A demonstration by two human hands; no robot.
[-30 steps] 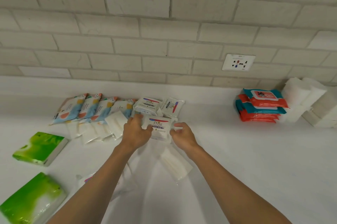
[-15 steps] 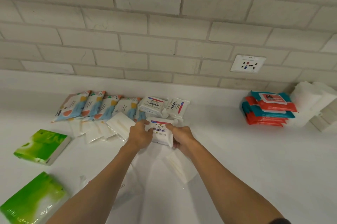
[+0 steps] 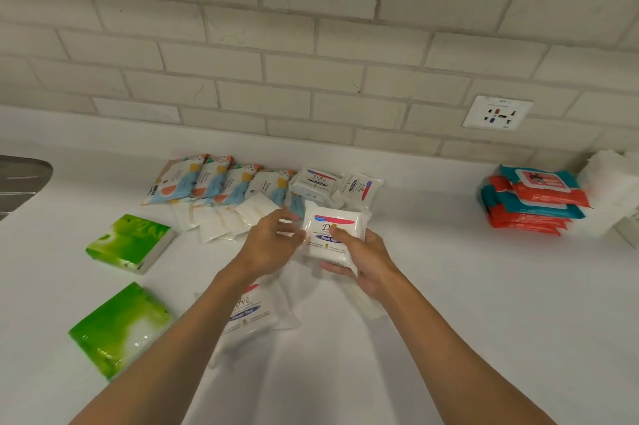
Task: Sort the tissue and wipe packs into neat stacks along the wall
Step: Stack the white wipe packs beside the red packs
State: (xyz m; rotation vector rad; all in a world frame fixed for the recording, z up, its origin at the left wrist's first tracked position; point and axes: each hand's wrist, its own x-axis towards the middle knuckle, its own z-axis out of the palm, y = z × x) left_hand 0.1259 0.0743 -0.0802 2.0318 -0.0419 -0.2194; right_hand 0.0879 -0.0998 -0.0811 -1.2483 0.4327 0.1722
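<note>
dove pack in hand, wall stack not yet built

nearest, lower middle, a loose dove pack [image 3: 249,312] lies flat on the white counter [image 3: 449,338] under the left forearm, with two green tissue packs [image 3: 117,331] at lower left. just past it, centre frame, the right hand [image 3: 363,258] grips the held dove pack [image 3: 333,234] from below, thumb on its face, fingers curled under. the left hand [image 3: 273,244] sits at the pack's left edge, fingers bent; whether it pinches the wrapper or only touches it i cannot tell. beyond lie flat white sachets [image 3: 221,220], a leaning row of blue-and-orange wipe packs [image 3: 207,179], and two dove packs [image 3: 313,180] against the brick wall [image 3: 311,44].

my read of the risk: the wrapper looks slick and soft, so setting it on the tilted dove packs could let it slide off or knock the leaning row. the left forearm could also drag the loose pack. open room: bare counter between the dove packs and the red-and-teal wipe stack [image 3: 532,203] at right; the wall closes the far side.
</note>
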